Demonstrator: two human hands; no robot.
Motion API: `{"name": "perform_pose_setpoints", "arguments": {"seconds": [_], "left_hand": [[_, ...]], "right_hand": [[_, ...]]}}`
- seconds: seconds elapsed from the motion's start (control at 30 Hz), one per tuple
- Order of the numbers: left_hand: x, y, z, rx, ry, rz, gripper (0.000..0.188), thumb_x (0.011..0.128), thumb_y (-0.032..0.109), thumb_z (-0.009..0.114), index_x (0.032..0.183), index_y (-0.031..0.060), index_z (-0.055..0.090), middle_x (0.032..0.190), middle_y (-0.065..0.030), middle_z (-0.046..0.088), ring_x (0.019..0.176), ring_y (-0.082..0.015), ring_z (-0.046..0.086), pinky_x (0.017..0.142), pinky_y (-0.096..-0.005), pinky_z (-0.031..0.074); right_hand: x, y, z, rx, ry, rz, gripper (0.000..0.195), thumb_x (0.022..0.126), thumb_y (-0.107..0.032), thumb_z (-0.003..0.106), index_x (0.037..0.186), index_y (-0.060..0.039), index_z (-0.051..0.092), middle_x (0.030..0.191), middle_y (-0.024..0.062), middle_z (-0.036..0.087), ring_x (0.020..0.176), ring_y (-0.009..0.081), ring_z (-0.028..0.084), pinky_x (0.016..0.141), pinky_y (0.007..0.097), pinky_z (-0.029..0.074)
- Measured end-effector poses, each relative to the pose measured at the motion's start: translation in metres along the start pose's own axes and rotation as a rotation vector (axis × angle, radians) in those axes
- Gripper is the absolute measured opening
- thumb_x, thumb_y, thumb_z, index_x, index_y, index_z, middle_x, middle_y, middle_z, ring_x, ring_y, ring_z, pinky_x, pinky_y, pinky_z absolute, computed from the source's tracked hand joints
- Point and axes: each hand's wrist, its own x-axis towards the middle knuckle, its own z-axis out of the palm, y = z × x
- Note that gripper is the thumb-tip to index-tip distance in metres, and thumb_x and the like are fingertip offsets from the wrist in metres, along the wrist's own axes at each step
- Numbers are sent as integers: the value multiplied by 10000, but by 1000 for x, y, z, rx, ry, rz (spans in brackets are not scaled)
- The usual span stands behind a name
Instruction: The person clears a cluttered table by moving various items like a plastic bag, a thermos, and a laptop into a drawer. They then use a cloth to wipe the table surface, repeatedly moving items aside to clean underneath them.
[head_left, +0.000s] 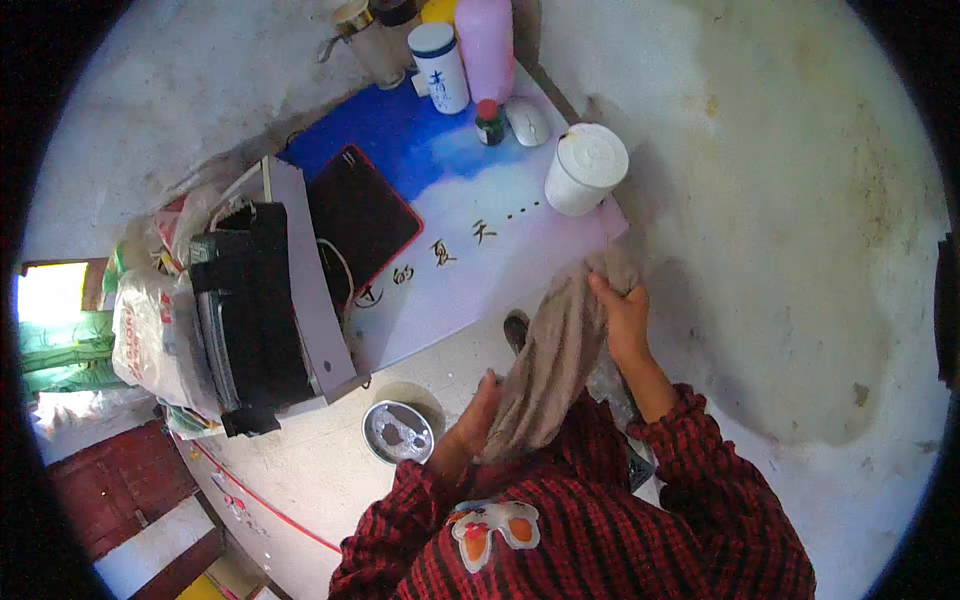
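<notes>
A greyish-brown cloth (546, 367), possibly a garment, stretches in folds between both hands in front of my body. My right hand (627, 311) grips its upper end near the table corner, thumb on top and the other fingers partly hidden. At the cloth's lower left edge is my left hand (474, 420), thumb up, its fingers hidden behind the fabric. Just left of that hand, a round metal basin (397, 433) with foamy liquid stands on the floor. A dark shoe (516, 330) shows beyond the cloth.
The table (480, 292) has a printed blue and white cover. On it are a lidded white tub (586, 171), a mouse (528, 121), a small bottle (489, 124), a white canister (439, 71) and a black mouse pad (367, 217). A black bag (251, 307) stands left; a wall (780, 225) rises right.
</notes>
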Motion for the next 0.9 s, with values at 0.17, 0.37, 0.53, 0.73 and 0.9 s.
{"name": "perform_pose_setpoints", "arguments": {"seconds": [0.17, 0.37, 0.53, 0.73, 0.9], "left_hand": [[-14, 4, 24, 597, 125, 11, 574, 883, 329, 532, 1332, 34, 329, 1265, -117, 467, 1145, -228, 464, 977, -368, 362], [-35, -6, 79, 309, 88, 55, 553, 881, 259, 549, 1333, 46, 313, 1256, -97, 473, 1131, -220, 474, 952, -370, 396], [2, -17, 45, 363, 145, 73, 507, 906, 257, 516, 1321, 64, 297, 1193, -80, 491, 1055, -208, 514, 851, -344, 464], [-4, -5, 25, 400, 297, 243, 402, 818, 73, 554, 1198, 8, 441, 1036, -105, 581, 919, -215, 584, 796, -342, 492], [18, -5, -38, 284, 422, 226, 363, 874, 138, 486, 1205, 0, 428, 1077, -112, 564, 953, -227, 571, 815, -375, 482]], "right_hand": [[-25, 10, -14, 378, -122, 310, 405, 775, -119, 671, 1129, -8, 507, 1063, 96, 581, 953, 214, 563, 843, 351, 452], [-68, 43, -47, 732, -298, 590, 389, 911, -247, 481, 1238, -44, 423, 1204, 91, 506, 1068, 242, 508, 899, 420, 420], [-102, 96, -18, -716, -226, -282, 421, 914, -255, 466, 1264, -32, 395, 1234, 115, 480, 1106, 263, 475, 928, 409, 389], [-77, 92, -35, -459, -144, -236, 443, 901, -247, 472, 1270, -18, 387, 1248, 159, 460, 1138, 300, 437, 951, 394, 353], [-30, 63, -9, -801, -44, -656, 353, 826, -213, 532, 1136, -45, 532, 1191, 148, 520, 1097, 340, 461, 965, 493, 308]]}}
